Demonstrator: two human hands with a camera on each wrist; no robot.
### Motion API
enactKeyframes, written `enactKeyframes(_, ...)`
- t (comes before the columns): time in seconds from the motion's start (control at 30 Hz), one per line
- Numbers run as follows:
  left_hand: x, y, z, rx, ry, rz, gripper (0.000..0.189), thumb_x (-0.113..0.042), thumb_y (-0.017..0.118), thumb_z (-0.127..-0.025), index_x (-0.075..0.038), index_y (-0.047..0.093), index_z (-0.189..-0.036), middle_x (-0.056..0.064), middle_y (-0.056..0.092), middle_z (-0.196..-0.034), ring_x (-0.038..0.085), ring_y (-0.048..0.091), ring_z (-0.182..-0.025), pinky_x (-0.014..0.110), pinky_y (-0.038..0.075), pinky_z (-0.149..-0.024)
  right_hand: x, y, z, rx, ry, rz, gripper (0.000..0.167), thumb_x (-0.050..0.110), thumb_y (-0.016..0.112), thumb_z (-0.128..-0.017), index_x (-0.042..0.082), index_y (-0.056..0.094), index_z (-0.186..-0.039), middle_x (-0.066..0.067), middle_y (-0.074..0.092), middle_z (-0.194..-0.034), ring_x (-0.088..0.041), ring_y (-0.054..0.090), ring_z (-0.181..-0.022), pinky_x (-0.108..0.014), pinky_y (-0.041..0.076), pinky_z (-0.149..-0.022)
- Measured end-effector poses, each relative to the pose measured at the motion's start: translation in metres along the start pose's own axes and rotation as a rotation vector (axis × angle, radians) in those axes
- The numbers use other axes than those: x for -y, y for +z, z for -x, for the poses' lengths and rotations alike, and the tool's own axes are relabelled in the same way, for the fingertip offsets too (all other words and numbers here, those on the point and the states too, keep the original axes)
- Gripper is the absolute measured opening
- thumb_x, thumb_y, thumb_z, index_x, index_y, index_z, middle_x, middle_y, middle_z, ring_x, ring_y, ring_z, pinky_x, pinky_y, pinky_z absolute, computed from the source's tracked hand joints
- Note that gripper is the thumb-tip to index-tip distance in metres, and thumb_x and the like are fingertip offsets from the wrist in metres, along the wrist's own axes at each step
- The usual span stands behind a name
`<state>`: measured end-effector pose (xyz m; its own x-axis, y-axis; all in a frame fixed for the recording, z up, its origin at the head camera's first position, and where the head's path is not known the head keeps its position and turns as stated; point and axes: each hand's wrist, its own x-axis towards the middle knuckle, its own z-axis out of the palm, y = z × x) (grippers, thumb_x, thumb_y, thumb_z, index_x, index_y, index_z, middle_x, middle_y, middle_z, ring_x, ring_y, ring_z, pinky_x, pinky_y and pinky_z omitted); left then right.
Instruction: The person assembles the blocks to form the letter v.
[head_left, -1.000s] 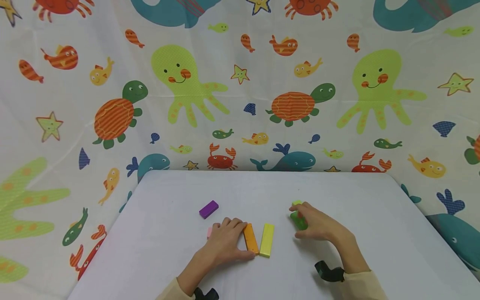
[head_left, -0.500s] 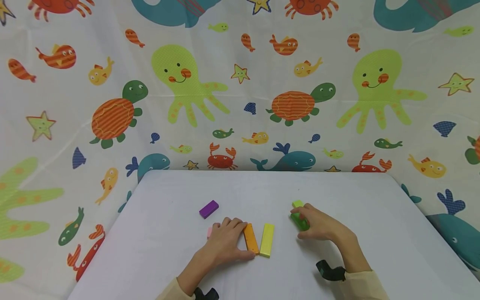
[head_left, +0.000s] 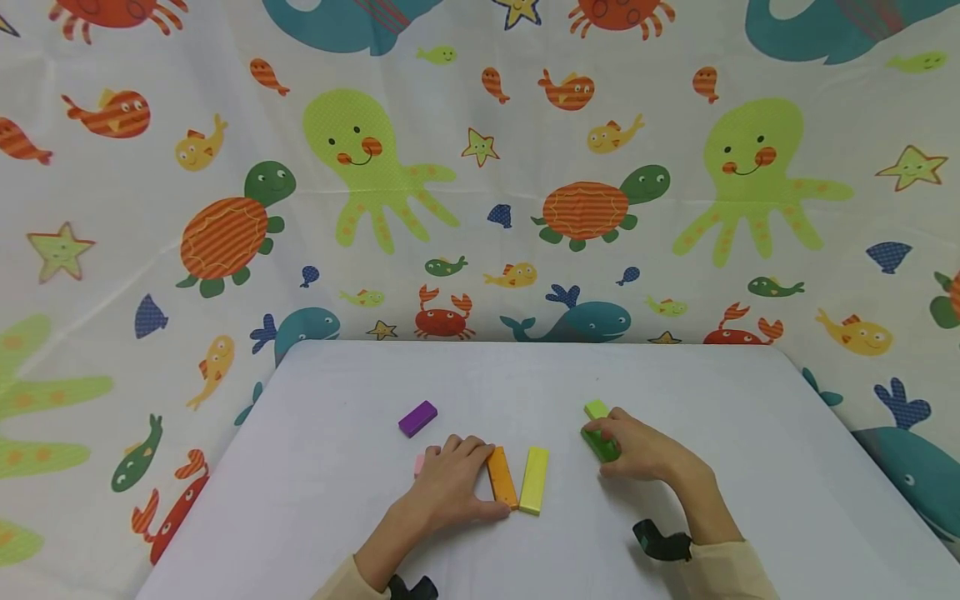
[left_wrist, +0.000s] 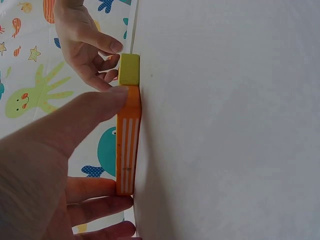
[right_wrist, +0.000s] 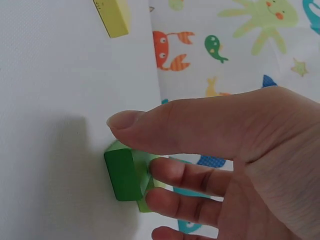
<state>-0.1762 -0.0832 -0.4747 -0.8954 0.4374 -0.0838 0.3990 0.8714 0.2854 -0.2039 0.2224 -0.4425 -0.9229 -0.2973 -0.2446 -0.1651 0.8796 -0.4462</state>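
Observation:
My left hand (head_left: 455, 486) holds an orange block (head_left: 502, 477) lengthwise on the white table, thumb at its near end and fingers at the far end. White stripes mark that block's side in the left wrist view. Just right of it lies a yellow block (head_left: 534, 481). Farther right, my right hand (head_left: 648, 450) pinches a dark green block (head_left: 602, 448) between thumb and fingers. A lime green block (head_left: 596, 408) sits right behind the dark green one, partly covered by the fingers. In the right wrist view, the green block's end (right_wrist: 123, 175) shows below the thumb.
A purple block (head_left: 417, 419) lies slantwise beyond my left hand. One end of a pink block (head_left: 419, 464) peeks out beside that hand, the rest hidden. The white table (head_left: 337, 392) ends at a curtain (head_left: 465, 192) printed with sea animals.
My right hand has shifted slightly to the right along with the dark green block, and more of the lime green block shows. The left hand and orange block have stayed put.

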Motion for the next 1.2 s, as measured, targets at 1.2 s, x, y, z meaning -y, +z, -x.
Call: enactKeyframes(1.2,0.001,0.001,-0.001,0.013,-0.006,0.001,0.089,-0.073,0.071,-0.072,-0.019,0.056,-0.141,0.002,0.059,-0.137,0.026,0.050,-0.119,0.054,0.043,-0.096,-0.011,0.002,-0.004,0.000,0.038,-0.005,0.057,0.012,0.076,-0.083,0.014,0.058,-0.137,-0.005,0.057,-0.108,-0.017,0.054,-0.092,-0.042,0.056,-0.086)
